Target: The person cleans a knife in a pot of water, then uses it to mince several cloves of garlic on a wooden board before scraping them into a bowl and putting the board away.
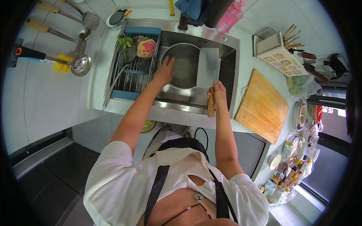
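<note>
My right hand (219, 94) is closed round the wooden handle of a cleaver (208, 66). Its broad steel blade points away from me over the right side of the sink (228, 81). Below the blade, a round metal basin (181, 86) stands in the sink with what looks like water in it. My left hand (164, 72) is over the basin's left rim with its fingers spread and nothing in them. Just left of that hand is a blue-ended drying rack (124, 95), which carries a ladle (120, 75), some leafy greens (125, 43) and a pink-and-yellow sponge (146, 48).
A wooden cutting board (263, 105) lies on the counter to the right. Beyond it stands a holder (281, 56) with chopsticks and knives. Behind the sink are a faucet (183, 22) and a pink bottle (232, 17). Several utensils, including a steel ladle (81, 65), hang at the left wall.
</note>
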Motion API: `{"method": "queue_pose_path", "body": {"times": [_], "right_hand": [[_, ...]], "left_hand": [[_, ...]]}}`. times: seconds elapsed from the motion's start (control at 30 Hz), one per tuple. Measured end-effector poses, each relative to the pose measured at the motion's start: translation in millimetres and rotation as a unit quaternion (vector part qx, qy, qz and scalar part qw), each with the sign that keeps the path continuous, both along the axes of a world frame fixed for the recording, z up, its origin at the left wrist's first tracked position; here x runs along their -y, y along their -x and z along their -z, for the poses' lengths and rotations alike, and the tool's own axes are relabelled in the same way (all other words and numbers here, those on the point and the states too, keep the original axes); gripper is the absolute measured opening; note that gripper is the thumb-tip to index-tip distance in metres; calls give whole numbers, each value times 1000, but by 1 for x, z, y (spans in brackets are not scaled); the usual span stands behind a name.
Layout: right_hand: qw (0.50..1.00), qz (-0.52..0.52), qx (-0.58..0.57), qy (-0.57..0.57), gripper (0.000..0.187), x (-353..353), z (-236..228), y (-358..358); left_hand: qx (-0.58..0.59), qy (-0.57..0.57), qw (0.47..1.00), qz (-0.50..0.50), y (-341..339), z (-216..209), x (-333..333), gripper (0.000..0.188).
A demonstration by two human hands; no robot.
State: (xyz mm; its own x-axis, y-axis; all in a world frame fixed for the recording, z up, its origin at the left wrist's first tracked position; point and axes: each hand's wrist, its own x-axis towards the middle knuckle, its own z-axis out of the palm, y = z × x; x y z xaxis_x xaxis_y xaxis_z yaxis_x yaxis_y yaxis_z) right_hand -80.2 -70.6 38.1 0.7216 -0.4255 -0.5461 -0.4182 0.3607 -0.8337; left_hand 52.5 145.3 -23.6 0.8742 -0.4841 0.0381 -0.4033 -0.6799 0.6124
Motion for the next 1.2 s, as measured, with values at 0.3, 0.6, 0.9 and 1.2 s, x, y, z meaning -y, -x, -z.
{"method": "queue_pose_path", "body": {"times": [0.3,0.6,0.9,1.2], "right_hand": [[987,-106,-83,85,13,14,18,-3],[998,-3,-44,35,19,22,42,12],[997,27,-73,-12,27,18,40,4],[997,3,-58,-49,48,1,-6,-2]], "left_hand": [[-217,163,955,-122,-18,62,11,30],[-100,73,961,-249,-43,143,64,22],[-595,589,547,-20,12,35,117,35],[90,130,981,116,24,5,142,45]]}}
